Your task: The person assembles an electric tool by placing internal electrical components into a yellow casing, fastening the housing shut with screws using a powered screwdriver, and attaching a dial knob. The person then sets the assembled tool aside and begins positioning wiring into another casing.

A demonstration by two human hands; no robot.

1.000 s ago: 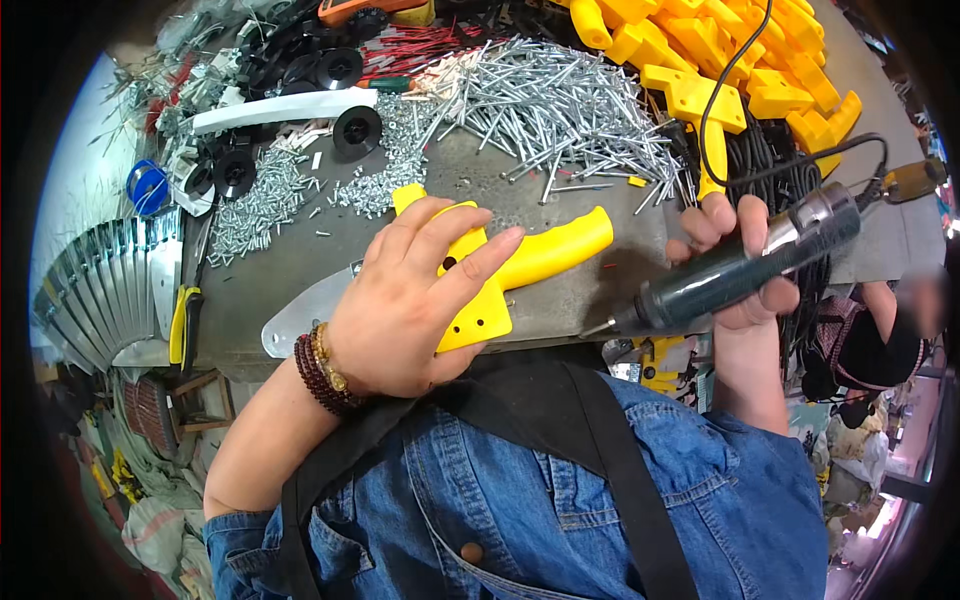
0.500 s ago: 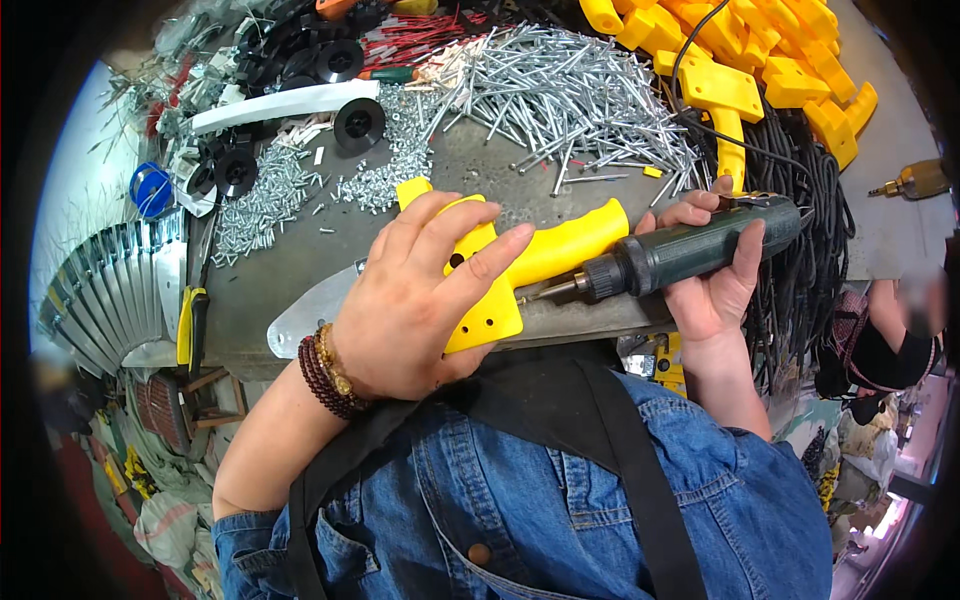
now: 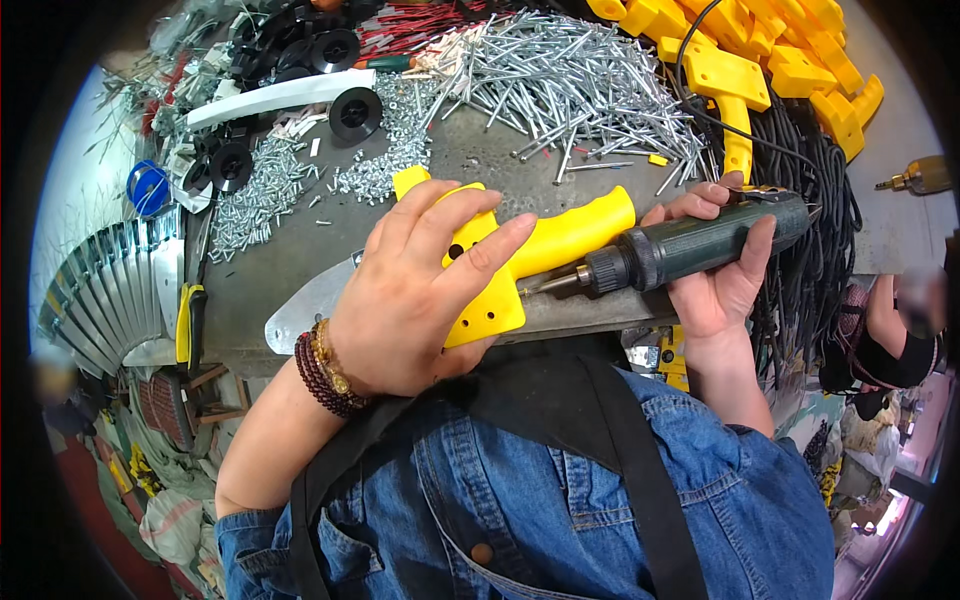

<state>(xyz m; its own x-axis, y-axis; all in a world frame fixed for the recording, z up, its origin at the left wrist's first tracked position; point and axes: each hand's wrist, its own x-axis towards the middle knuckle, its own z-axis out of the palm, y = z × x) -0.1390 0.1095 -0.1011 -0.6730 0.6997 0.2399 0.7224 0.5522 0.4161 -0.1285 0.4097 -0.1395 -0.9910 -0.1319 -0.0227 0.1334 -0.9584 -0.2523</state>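
My left hand (image 3: 412, 280) presses down over a yellow plastic handle housing (image 3: 570, 232), its fingers bent over the wide block part and the thumb underneath. A flat grey metal plate (image 3: 300, 312) with a rounded end sticks out to the left from beneath that hand. Wrapped in my right hand (image 3: 712, 280) is a dark green electric screwdriver (image 3: 700, 243), lying nearly level with its bit pointing left. The bit's tip meets the right edge of the yellow block, near its lower part; whether a screw sits there is too small to tell.
Beyond my hands lie heaps of long screws (image 3: 570, 90), short screws (image 3: 262, 195) and nuts (image 3: 385, 150). Black spools (image 3: 354, 115) and a white strip (image 3: 280, 98) are at the far left. Yellow housings (image 3: 725, 78) and black cables (image 3: 815, 200) crowd the right. Fanned metal blades (image 3: 110, 285) lie left.
The whole view has shifted slightly. Both hands keep their grips, and the screwdriver's bit stays at the yellow block's edge.
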